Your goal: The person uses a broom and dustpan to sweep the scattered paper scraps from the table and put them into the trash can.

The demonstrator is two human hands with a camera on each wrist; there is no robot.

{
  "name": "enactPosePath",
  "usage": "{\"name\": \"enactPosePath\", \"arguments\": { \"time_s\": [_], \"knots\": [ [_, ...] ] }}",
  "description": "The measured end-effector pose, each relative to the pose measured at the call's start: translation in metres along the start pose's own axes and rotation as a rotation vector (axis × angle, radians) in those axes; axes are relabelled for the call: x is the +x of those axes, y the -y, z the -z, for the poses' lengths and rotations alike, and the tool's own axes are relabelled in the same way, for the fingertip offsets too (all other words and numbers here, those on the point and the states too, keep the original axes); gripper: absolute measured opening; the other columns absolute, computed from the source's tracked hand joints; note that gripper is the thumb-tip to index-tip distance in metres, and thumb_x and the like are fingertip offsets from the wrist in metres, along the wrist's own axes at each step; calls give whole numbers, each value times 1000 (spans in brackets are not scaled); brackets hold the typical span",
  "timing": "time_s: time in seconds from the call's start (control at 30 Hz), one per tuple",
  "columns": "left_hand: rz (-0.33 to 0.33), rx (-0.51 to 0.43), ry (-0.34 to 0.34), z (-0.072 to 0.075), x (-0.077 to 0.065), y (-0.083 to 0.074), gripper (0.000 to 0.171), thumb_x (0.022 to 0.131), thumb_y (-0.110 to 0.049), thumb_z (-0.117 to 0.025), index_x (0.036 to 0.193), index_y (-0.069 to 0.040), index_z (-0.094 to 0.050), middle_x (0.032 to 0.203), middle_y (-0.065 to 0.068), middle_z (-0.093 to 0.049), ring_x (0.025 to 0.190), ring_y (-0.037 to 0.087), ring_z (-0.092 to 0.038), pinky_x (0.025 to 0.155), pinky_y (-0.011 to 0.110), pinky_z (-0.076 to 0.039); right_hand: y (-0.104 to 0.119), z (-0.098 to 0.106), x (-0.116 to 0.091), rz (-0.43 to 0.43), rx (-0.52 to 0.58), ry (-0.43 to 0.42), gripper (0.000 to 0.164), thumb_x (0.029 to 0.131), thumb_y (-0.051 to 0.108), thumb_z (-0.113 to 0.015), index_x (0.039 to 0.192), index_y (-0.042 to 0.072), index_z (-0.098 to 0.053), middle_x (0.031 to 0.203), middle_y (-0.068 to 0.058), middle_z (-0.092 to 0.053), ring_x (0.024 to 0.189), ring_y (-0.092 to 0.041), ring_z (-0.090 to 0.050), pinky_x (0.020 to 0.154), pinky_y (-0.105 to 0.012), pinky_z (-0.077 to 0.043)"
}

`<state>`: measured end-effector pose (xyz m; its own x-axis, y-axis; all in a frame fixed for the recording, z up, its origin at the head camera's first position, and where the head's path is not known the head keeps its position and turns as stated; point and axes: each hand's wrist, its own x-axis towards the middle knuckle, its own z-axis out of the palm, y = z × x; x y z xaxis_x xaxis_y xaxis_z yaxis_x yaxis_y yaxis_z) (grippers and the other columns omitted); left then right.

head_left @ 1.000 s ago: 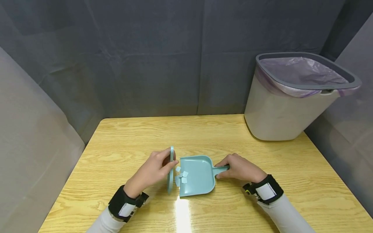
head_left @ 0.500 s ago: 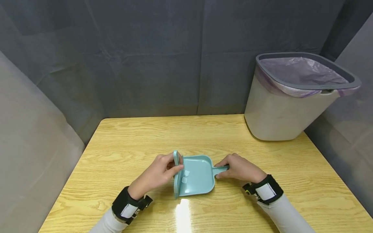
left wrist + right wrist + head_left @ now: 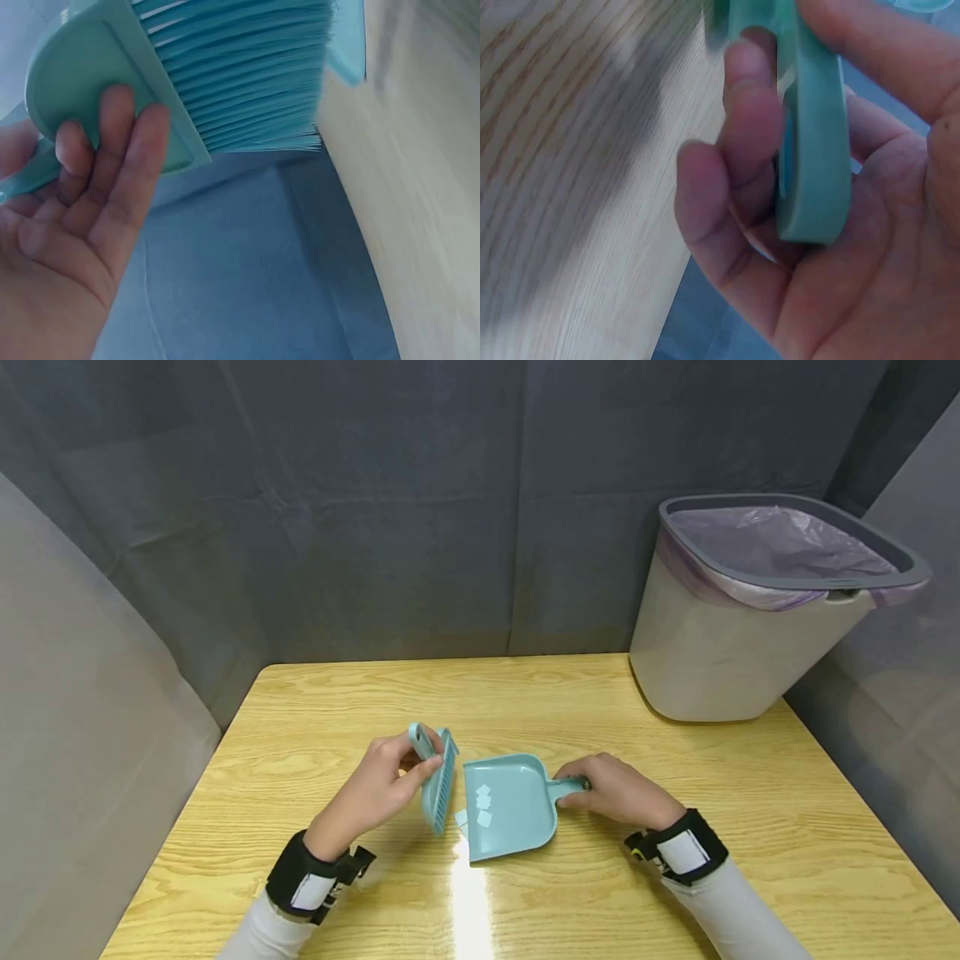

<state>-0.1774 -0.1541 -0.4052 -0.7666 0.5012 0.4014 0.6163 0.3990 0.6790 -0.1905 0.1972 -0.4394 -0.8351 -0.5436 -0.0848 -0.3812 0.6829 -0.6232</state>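
Observation:
My left hand (image 3: 381,779) grips a light blue hand brush (image 3: 82,67) by its handle and back, with the bristles (image 3: 247,82) turned toward the dustpan. In the head view the brush stands a short gap left of the pan's front lip. A matching dustpan (image 3: 521,814) lies at the middle of the table, its handle (image 3: 821,150) held by my right hand (image 3: 618,792) with fingers curled round it. Several small pale blue paper squares (image 3: 484,818) lie inside the pan near the lip. Another pale square (image 3: 461,817) lies on the wood right at the lip.
A beige trash bin (image 3: 705,647) with a grey rim and a purple-tinted liner (image 3: 780,543) stands at the table's back right. Dark grey cloth (image 3: 390,510) hangs behind the wooden table (image 3: 337,702), and lighter panels (image 3: 82,760) flank it.
The brush moved right to the pan's lip, then swung back left and tilted, showing its bristles. More paper squares now show inside the pan. The right hand tipped the pan slightly and stayed in place.

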Motion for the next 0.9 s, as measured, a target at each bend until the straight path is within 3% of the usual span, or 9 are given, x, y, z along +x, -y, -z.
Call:
{"name": "enactPosePath", "arguments": {
  "time_s": [0.2,0.37,0.57,0.77,0.9],
  "knots": [
    [48,43,32,9,0,6,7,105,-15,-63,107,-9,-64,89,2,-68,68,6,-60,64,27,-53,-1,5,-3,-3,-32,-58,25,95,23,-77,116,9,-76,111,1,-73,102,-16,-67,89,-43,-56],
    [81,8,72,6,0,13,10,106,-18,-61,108,-9,-65,93,4,-68,70,7,-59,65,28,-52,0,13,-6,15,-23,-107,27,96,22,-75,119,7,-74,109,0,-72,98,-14,-65,86,-39,-56],
    [99,3,93,4,-1,19,10,107,-21,-61,108,-12,-64,86,-1,-64,62,9,-53,59,28,-47,8,25,-11,48,17,-158,26,97,23,-74,119,8,-73,104,2,-70,90,-13,-63,81,-33,-54],
    [99,-9,106,3,-2,25,10,107,-20,-61,109,-11,-64,86,-2,-65,62,19,-60,59,28,-51,13,36,-18,49,18,-234,25,98,26,-73,120,14,-74,110,5,-72,94,-13,-64,81,-32,-54],
    [104,-19,113,2,-1,26,15,107,-21,-60,111,-7,-64,93,3,-69,68,25,-65,61,28,-53,19,46,-27,49,-22,-295,29,98,28,-74,122,12,-74,116,1,-73,102,-17,-67,85,-39,-56]
  ]
}}
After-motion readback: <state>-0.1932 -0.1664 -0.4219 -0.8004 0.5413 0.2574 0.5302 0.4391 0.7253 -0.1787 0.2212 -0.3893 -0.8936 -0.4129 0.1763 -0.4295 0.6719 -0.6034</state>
